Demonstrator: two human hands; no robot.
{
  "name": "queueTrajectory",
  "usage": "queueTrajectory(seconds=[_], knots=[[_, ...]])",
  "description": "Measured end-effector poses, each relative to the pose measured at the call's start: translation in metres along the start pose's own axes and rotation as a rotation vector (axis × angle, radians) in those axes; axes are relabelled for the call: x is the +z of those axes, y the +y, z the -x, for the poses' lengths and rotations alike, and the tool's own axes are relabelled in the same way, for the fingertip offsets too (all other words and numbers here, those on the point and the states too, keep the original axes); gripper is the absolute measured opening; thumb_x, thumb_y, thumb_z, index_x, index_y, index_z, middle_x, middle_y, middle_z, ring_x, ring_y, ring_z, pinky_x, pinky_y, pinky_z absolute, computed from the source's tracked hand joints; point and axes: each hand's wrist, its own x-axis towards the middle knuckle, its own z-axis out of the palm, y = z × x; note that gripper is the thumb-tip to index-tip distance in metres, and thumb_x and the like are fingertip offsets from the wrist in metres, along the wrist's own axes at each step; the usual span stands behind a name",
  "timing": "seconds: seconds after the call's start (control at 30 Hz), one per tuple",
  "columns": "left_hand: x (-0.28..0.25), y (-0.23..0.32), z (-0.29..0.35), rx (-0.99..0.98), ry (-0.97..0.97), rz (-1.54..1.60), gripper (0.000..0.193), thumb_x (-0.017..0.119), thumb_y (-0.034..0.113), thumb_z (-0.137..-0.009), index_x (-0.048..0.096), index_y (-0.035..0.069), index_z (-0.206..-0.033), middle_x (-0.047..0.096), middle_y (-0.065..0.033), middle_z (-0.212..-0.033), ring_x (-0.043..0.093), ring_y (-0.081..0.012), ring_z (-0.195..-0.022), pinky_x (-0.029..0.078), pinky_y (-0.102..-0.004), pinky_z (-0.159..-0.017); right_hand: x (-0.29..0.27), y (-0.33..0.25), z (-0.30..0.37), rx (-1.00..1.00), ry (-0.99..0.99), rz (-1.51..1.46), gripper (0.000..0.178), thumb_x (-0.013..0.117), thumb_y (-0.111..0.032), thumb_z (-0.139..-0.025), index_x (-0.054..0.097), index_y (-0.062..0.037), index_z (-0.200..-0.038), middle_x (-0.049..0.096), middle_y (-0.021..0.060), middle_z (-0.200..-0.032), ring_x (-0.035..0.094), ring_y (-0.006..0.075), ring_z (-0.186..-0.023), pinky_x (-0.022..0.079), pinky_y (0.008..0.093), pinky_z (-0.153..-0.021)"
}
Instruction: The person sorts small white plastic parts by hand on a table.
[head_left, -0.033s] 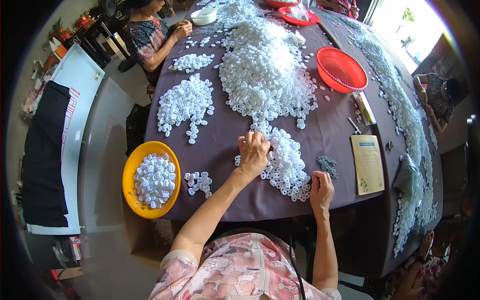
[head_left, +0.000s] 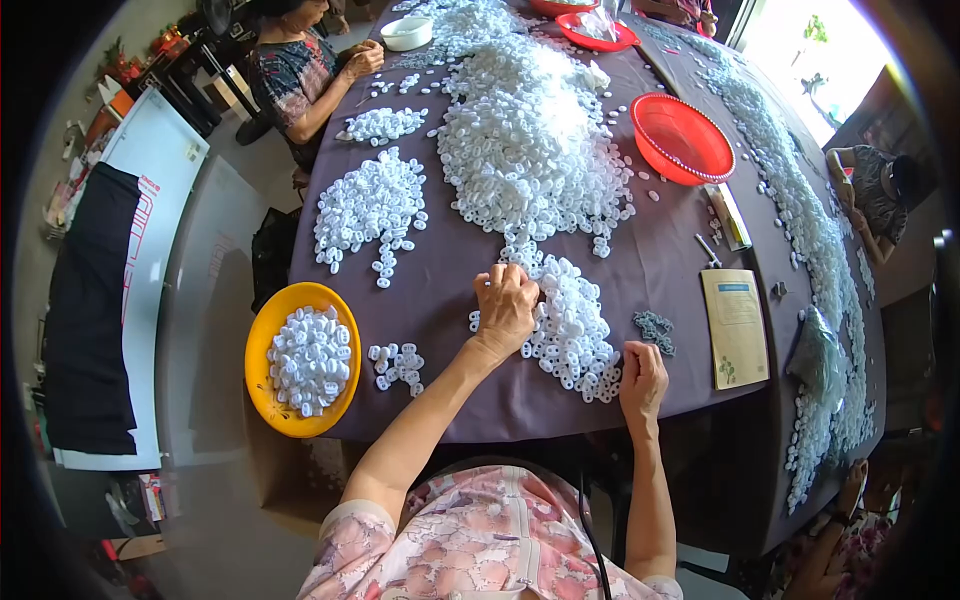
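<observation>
A small heap of white oval plastic pieces with holes (head_left: 575, 325) lies on the dark tablecloth in front of me. My left hand (head_left: 508, 308) reaches over its left edge, fingers bent down and pinched together among the pieces; the fingertips are hidden. At the heap's lower right, close to the table's near edge, is my right hand (head_left: 643, 375), its fingers curled closed. Whatever it holds is too small or covered to make out. Just beyond that hand sits a little pile of grey-green pieces (head_left: 655, 332). Several loose white pieces (head_left: 398, 367) lie left of my left forearm.
A yellow bowl (head_left: 256, 392) of white pieces stands at the near left corner. Ahead rises a large white mound (head_left: 530, 130), with a red basin (head_left: 690, 165) and a brown notebook (head_left: 735, 330) to its right. A co-worker (head_left: 295, 75) sits at the far left.
</observation>
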Motion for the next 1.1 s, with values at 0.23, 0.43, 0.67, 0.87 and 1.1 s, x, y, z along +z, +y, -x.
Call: queueTrajectory(seconds=[0.23,0.43,0.67,0.87,1.1], knots=[[-0.016,-0.003,0.017,-0.365,0.089,0.696,0.005,0.067,0.004,-0.076,0.062,0.005,-0.078,0.060,-0.0001,-0.073,0.054,-0.0150,-0.066,0.045,-0.0299,-0.061,0.000,0.000,-0.001,-0.010,0.007,-0.011,0.006,0.056,0.000,-0.083,0.057,-0.0025,-0.088,0.057,0.0111,-0.080,0.059,0.0286,-0.073,0.048,0.0329,-0.063],[-0.033,0.003,0.046,-0.776,-0.119,1.368,0.005,0.064,0.006,-0.084,0.061,0.004,-0.088,0.060,0.0009,-0.071,0.050,-0.0033,-0.054,0.042,-0.0178,-0.047,0.000,-0.002,0.000,-0.003,0.004,-0.018,0.005,0.056,0.000,-0.084,0.057,-0.0016,-0.088,0.057,0.0115,-0.080,0.059,0.0279,-0.073,0.047,0.0324,-0.064],[-0.054,0.014,0.073,-0.912,-0.198,1.673,0.009,0.063,0.006,-0.084,0.060,0.005,-0.092,0.062,-0.0047,-0.076,0.057,-0.0097,-0.056,0.049,-0.0226,-0.053,-0.006,-0.021,0.010,0.000,0.087,-0.145,0.011,0.055,0.006,-0.083,0.059,-0.0008,-0.091,0.057,0.0111,-0.085,0.057,0.0212,-0.071,0.046,0.0280,-0.058],[-0.063,0.027,0.090,-0.911,-0.248,1.741,0.009,0.063,0.006,-0.084,0.057,0.005,-0.089,0.061,-0.0047,-0.075,0.057,-0.0106,-0.056,0.048,-0.0234,-0.052,0.012,-0.097,0.022,-0.128,-0.182,-0.411,0.015,0.058,0.008,-0.079,0.059,-0.0013,-0.090,0.059,0.0115,-0.090,0.061,0.0235,-0.075,0.049,0.0294,-0.064],[-0.063,0.030,0.113,-1.038,-0.352,1.960,0.009,0.060,0.006,-0.087,0.056,0.004,-0.095,0.061,-0.0049,-0.078,0.058,-0.0128,-0.063,0.049,-0.0242,-0.056,0.023,-0.107,0.034,-0.118,-0.327,-0.536,0.018,0.055,0.011,-0.080,0.058,-0.0004,-0.093,0.060,0.0109,-0.091,0.062,0.0222,-0.078,0.050,0.0278,-0.065]])
